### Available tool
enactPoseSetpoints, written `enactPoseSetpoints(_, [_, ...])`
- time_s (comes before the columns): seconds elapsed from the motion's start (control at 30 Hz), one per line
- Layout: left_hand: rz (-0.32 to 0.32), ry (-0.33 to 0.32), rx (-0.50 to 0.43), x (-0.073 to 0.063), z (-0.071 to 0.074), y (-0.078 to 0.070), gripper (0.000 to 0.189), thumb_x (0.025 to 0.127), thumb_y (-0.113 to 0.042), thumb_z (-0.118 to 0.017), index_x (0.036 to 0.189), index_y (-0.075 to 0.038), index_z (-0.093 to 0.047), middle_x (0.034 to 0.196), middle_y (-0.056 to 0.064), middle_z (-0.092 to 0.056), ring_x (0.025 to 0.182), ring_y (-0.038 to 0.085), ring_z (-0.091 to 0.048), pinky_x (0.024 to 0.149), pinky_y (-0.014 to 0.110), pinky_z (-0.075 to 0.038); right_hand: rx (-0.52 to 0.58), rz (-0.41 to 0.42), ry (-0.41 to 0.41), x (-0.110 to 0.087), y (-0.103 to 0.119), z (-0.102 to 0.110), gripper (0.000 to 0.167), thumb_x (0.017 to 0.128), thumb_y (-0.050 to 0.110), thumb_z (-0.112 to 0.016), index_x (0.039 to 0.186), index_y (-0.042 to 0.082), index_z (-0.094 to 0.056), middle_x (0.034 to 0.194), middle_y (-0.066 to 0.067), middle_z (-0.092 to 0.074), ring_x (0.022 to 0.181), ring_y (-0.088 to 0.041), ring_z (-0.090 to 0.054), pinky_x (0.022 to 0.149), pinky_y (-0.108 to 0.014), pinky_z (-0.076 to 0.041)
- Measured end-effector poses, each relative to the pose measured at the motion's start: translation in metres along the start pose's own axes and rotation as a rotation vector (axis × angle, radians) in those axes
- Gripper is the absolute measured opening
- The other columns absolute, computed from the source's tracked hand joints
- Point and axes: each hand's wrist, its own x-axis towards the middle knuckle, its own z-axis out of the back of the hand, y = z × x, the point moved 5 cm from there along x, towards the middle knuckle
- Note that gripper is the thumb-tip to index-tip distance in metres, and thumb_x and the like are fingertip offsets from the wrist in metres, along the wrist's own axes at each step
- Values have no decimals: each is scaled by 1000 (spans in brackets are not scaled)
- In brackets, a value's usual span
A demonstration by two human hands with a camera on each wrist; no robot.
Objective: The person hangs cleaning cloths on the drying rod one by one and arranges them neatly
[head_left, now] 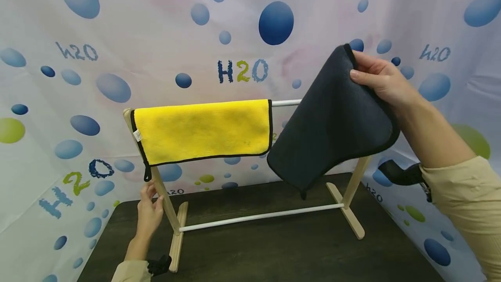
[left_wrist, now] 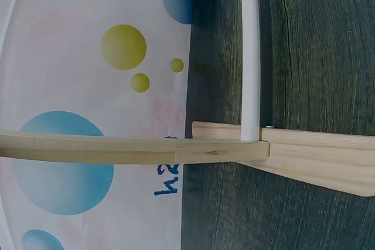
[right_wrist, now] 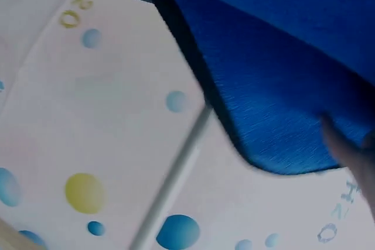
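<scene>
My right hand [head_left: 385, 77] pinches the top edge of a dark grey cloth [head_left: 328, 121] with black trim, raised in front of the right part of a drying rack. The cloth hangs slanted from this grip, and its other face looks blue [right_wrist: 275, 92] in the right wrist view. Low at the left, my left hand [head_left: 150, 212] is beside the rack's wooden post [head_left: 164, 199], fingers loosely bent with the fingertips right at the post. Just above it dangles the black loop of a yellow cloth [head_left: 203, 134], draped over the top bar's left part.
The rack's white top bar [head_left: 285, 103] shows between the cloths. A white lower bar [head_left: 258, 218] joins the wooden feet [head_left: 346, 212], which stand on a dark wooden table [head_left: 250, 251]. Behind hangs a white curtain [head_left: 156, 21] with blue and green dots.
</scene>
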Motion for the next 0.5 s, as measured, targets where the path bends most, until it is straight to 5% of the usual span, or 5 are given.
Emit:
enactPoseSetpoints(0.2, [-26,-13,-6,2,0,-1,60,75,27,-51,125,6,-24,107,36,-50,95,53,-52,67,52,-47,214,173,79,44,19,11,31,92,-11,-37,118,-7,-53,90,-13,-58,77,-19,-56,62,-22,-46])
enactPoseSetpoints(0.33, [-23,-9,-31,0,-3,-1,59,74,28,-50,124,7,-25,107,39,-48,96,55,-51,67,55,-47,180,149,31,58,14,21,35,91,-10,-39,123,-1,-53,91,-11,-57,78,-17,-55,63,-20,-46])
enactPoseSetpoints(0.5, [-16,-10,-21,-1,-1,-1,59,75,28,-49,125,7,-25,108,40,-47,97,56,-49,67,57,-46,148,6,-63,58,-12,34,39,91,-5,-44,126,10,-56,95,-7,-60,79,-15,-56,62,-20,-47])
